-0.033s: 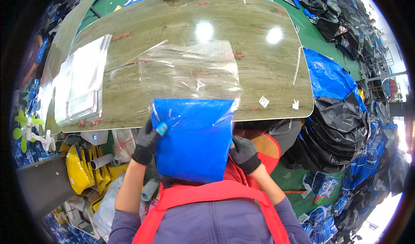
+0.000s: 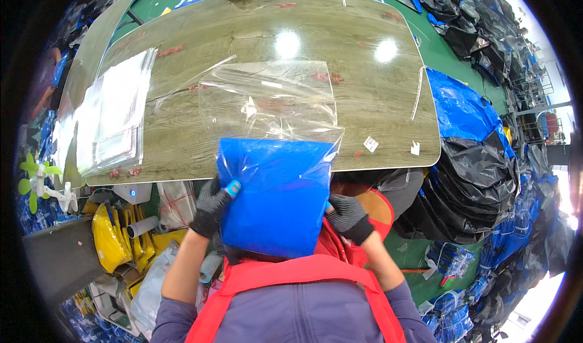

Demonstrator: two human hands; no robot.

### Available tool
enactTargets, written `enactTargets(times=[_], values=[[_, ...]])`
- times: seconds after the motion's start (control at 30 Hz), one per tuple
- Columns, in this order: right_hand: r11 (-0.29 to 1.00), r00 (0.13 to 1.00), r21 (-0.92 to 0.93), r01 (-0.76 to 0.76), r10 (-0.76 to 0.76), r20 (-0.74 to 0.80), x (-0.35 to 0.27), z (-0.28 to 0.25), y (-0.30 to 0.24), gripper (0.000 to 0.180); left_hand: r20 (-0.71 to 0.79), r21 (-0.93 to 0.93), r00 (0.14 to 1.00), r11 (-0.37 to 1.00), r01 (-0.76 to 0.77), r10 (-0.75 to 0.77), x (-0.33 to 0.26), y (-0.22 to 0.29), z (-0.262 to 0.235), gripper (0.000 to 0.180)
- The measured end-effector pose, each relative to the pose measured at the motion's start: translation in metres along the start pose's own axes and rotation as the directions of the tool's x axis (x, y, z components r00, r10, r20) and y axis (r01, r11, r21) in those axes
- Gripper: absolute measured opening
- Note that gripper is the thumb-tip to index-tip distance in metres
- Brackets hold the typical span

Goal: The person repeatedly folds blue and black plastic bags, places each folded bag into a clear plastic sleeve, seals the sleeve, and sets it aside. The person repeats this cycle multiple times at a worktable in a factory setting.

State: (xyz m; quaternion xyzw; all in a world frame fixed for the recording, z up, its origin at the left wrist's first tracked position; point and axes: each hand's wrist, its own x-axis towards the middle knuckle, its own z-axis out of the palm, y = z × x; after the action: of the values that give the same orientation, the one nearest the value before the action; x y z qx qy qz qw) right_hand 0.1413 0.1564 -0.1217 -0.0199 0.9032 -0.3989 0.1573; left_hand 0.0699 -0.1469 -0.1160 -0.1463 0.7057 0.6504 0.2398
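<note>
A folded blue plastic sheet (image 2: pixel 276 200) is partly inside a clear plastic bag (image 2: pixel 267 109), whose see-through upper part lies over the tabletop. The blue sheet hangs past the table's near edge, in front of my body. On its left edge, my left hand (image 2: pixel 212 204) is closed, the blue-tipped thumb on top of it. My right hand (image 2: pixel 349 214) is closed on the right edge, with part of its fingers hidden behind the sheet. Both hands wear dark knit gloves.
The wood-grain table (image 2: pixel 376 82) has a stack of clear bags (image 2: pixel 118 112) at its left. Two small white paper bits, one of them a label (image 2: pixel 370 143), lie at the right. A black and blue heap (image 2: pixel 467 179) stands right of the table, yellow bags (image 2: pixel 112 240) lower left, beside a green fan (image 2: pixel 33 182).
Both hands and the blue sheet have shifted slightly to the right. The clear bag's upper part has changed its folds and spread flatter on the table.
</note>
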Motion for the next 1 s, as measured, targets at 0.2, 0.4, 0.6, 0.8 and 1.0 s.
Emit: enactTargets(times=[0.2,0.4,0.6,0.8,1.0], values=[[0.475,0.976,0.87,0.13,0.096,-0.198,0.035,-0.049,-0.024,0.038,0.105,0.044,0.994,0.999,-0.019,0.014,-0.007,-0.028,0.014,0.065],[0.513,0.984,0.843,-0.161,0.151,0.097,-0.025,0.023,-0.042,0.104,0.207,0.031,0.963,0.983,-0.183,0.173,-0.034,-0.024,0.013,0.077],[0.532,0.971,0.819,-0.214,0.206,0.12,-0.056,0.032,0.039,0.069,0.281,0.311,0.946,0.917,-0.249,0.162,-0.042,-0.036,0.03,0.076],[0.822,0.864,0.399,-0.406,0.204,0.46,-0.026,-0.007,0.035,0.066,0.075,-0.189,0.963,0.952,-0.241,0.259,0.011,-0.003,0.022,0.061],[0.507,0.956,0.837,-0.203,0.288,0.058,-0.019,0.018,0.017,0.051,0.121,0.478,0.984,0.861,-0.173,0.13,-0.006,-0.018,0.035,0.057]])
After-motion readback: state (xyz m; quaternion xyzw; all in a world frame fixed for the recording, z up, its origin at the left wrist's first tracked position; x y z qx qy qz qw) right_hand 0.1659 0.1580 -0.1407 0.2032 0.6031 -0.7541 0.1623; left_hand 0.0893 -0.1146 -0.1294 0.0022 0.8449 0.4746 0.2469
